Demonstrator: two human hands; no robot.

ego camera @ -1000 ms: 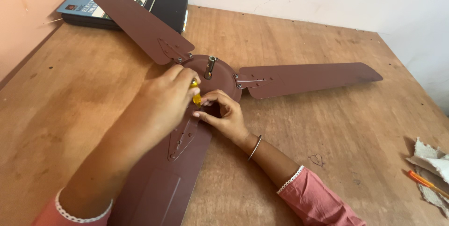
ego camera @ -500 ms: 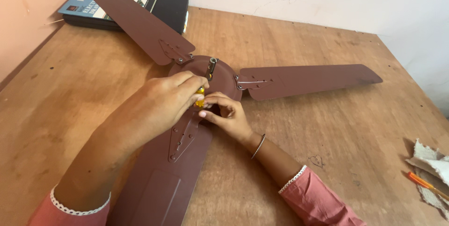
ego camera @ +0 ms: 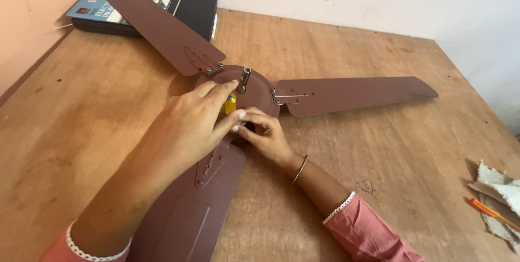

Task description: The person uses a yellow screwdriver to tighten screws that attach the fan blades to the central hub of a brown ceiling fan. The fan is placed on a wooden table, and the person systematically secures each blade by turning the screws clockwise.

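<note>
- Left hand (ego camera: 189,124) gripped a yellow-handled screwdriver (ego camera: 231,104), apparently to bear on a blade screw.
- Right hand (ego camera: 266,134) pinched beside its tip, seemingly steadying it.
- Brown three-bladed metal ceiling fan (ego camera: 259,89) lay flat on the wooden table (ego camera: 336,40).

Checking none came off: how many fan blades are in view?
3: far-left blade reaching over the books, right blade on the table, near blade partly under the left hand.
</note>
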